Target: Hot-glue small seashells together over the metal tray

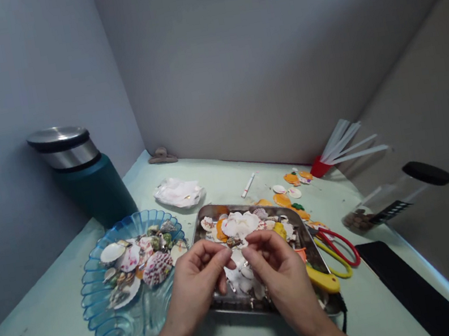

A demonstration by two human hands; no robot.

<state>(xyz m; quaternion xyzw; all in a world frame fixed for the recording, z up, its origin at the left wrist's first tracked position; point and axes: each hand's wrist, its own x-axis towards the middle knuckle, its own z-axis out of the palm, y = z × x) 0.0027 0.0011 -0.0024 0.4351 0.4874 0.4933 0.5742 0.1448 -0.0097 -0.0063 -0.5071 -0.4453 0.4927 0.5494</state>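
Over a metal tray (pixel 209 209) of seashells, both my hands are raised close together with the fingertips curled in. My left hand (pixel 202 278) pinches thumb against forefinger, and my right hand (pixel 277 265) does likewise a short gap away. Whatever is between the fingertips is too small to make out. Behind the fingers in the tray lies a large white shell group (pixel 240 224); smaller white shells (pixel 243 279) show below, between the hands. A yellow-handled tool (pixel 324 279) rests at the tray's right side, partly hidden by my right hand.
To the left are a blue scalloped plate (pixel 99 321) of shells and a tall teal bottle (pixel 97 192). A white packet (pixel 179 192) lies behind. Rightward are red-and-yellow scissors (pixel 341 246), orange shells (pixel 282 199), a red cup (pixel 319 167) of translucent sticks, a clear jar (pixel 388 195) and a black slab (pixel 408 286).
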